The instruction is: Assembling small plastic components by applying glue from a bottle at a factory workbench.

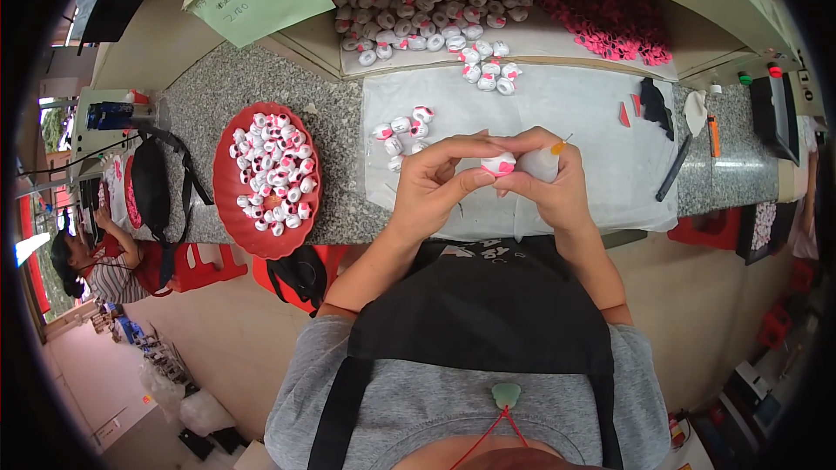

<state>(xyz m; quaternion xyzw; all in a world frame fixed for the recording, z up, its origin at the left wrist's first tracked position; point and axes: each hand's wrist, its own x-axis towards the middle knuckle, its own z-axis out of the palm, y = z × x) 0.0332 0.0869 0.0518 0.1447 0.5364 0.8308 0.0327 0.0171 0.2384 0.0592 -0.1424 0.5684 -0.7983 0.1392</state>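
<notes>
Both hands meet over the white sheet (488, 104) on the worktop. Between the fingertips and thumbs of my left hand (428, 187) is a small rounded white piece with pink parts (498, 164). My right hand (566, 196) touches the same piece with thumb and fingertips. Against its palm it also holds a small translucent squeeze bottle (538, 164) with an orange collar and a thin needle tip, which points up and away. Several similar white-and-pink pieces (401, 125) lie just left of my hands.
A red scalloped tray (228, 231) full of finished-looking pieces stands left. More white pieces (435, 13) and a pink heap (610, 13) fill the shelf behind. A dark knife-like tool (673, 169) and an orange marker (714, 137) lie right. Another person (117, 265) sits far left.
</notes>
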